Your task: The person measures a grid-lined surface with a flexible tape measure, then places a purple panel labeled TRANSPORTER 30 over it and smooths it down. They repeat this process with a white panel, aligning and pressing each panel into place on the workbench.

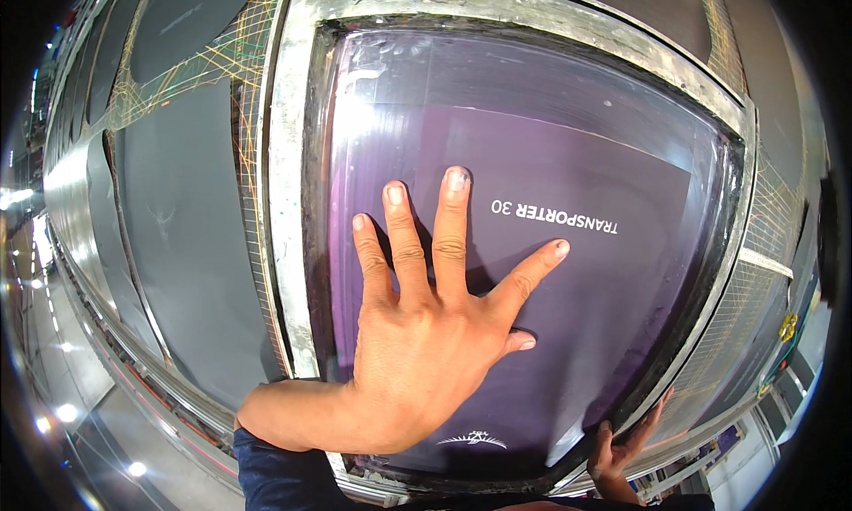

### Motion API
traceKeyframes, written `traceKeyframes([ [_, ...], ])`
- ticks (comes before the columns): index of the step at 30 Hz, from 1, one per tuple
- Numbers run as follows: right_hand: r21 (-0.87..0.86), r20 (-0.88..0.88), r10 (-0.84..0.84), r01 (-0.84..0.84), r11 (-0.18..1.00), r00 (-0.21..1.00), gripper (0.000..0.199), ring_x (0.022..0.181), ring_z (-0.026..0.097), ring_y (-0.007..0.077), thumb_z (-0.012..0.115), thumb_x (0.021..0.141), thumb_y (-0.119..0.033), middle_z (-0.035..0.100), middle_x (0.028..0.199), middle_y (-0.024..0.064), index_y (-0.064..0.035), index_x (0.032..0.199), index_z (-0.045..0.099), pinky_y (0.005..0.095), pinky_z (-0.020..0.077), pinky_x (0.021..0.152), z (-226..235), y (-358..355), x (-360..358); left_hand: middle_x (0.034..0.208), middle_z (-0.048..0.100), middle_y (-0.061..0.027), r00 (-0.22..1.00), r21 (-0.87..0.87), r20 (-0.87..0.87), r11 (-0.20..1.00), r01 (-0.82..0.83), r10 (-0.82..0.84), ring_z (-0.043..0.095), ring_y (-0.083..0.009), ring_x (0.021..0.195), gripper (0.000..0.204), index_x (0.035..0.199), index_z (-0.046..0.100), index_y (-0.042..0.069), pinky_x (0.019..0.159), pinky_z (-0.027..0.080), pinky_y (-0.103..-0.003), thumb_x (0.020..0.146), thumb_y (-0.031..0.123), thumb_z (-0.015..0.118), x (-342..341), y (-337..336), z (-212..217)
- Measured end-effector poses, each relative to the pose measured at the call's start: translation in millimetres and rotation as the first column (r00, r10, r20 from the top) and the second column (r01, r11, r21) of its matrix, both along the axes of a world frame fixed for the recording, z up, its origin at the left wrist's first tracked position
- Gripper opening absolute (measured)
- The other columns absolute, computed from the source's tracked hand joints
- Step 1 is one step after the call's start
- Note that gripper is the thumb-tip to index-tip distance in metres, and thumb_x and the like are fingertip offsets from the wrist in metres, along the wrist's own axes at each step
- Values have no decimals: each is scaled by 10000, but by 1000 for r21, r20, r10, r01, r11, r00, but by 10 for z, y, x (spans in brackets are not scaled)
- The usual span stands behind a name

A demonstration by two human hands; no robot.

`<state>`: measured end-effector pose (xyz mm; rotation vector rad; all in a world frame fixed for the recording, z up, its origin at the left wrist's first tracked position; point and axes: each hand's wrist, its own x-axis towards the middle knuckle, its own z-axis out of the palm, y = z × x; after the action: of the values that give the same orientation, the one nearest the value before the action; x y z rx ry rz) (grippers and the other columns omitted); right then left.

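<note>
press your empty, wide-spread left hand (422, 347) evenly on the purple screen (586, 325) beneath, your right hand (614, 458), hold unclear, at the frame (289, 192) alongside.

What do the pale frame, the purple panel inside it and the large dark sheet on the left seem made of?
The frame is probably metal, dull and scuffed, with grey streaks. The panel looks like glossy film or mesh: it throws glare and seems partly see-through. The dark sheet looks matte, maybe fabric or rubber; its plain surface won't say.
</note>
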<state>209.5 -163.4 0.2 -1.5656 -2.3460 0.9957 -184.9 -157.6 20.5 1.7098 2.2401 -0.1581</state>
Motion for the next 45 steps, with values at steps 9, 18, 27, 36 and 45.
traceKeyframes([
  [9,-18,-36,-44,44,999,998,915,1542,38,364,570,807,-102,56,1652,252,20,1580,95,486,50,1222,-33,-18,25,1536,294,-346,1000,13,11,1000,3,-3,438,-621,1258,842,1450,448,523,968,471,-629,663,662,715,-4,-8,-2],
  [18,104,-29,-23,26,994,999,854,1524,88,437,667,894,-250,163,1628,267,35,1555,208,558,93,1211,-55,81,-116,1518,298,-373,998,160,57,987,18,-27,359,-620,1331,806,1482,470,378,978,370,-748,751,605,725,3,97,-90],
  [27,116,251,-36,6,993,967,928,1534,89,392,645,911,-379,134,1644,248,-4,1587,131,526,60,1228,30,-461,123,923,734,-100,833,570,438,613,-548,338,700,-303,875,336,1108,726,152,784,539,-418,883,401,715,522,-2255,526],
  [36,-58,-398,-176,166,984,900,791,1307,469,291,690,791,-57,449,1460,269,162,1464,337,374,342,1119,473,-727,356,979,653,-123,516,419,0,468,-778,857,573,-333,991,391,1152,676,60,876,442,-440,823,256,751,1056,-4905,269],
  [45,469,-372,-106,285,836,922,826,1344,448,272,679,725,20,461,1480,217,112,1482,361,347,309,1140,1849,-844,1202,805,629,-94,659,602,123,472,-644,742,589,-311,727,141,973,667,56,633,469,-405,916,185,676,1049,-4925,268],
])
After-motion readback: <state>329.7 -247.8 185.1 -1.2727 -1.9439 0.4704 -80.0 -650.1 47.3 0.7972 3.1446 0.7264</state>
